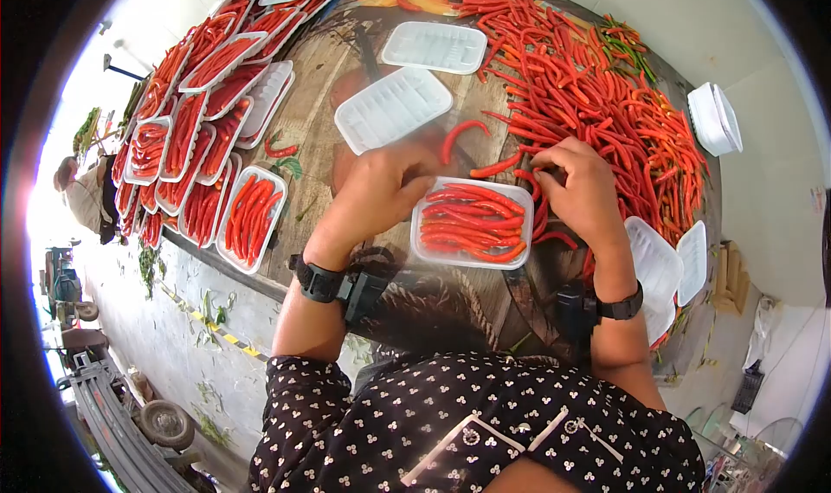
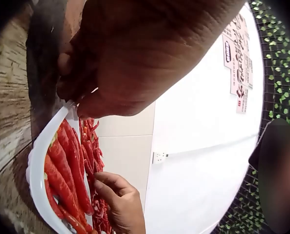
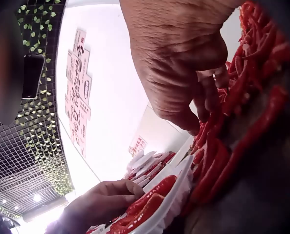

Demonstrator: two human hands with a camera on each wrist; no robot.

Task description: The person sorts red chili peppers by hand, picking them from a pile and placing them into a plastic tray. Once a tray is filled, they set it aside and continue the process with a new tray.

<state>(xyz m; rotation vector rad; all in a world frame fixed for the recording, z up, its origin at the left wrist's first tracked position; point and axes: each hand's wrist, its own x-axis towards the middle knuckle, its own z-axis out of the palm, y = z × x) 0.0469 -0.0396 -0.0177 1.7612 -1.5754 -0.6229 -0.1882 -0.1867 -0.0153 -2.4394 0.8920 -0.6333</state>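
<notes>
Left hand (image 1: 381, 190): grips the rim of the white chilli tray (image 1: 467, 263).
Right hand (image 1: 582, 190): fingers curl round red chillies (image 1: 530, 178), just beside the tray.

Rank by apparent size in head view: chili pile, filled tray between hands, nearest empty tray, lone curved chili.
1. chili pile
2. filled tray and empty tray: about alike, not ranked
3. lone curved chili

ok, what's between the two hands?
A white tray of red chillies lies between left hand, on its rim, and right hand, in the loose chillies; head view shows it.
</notes>
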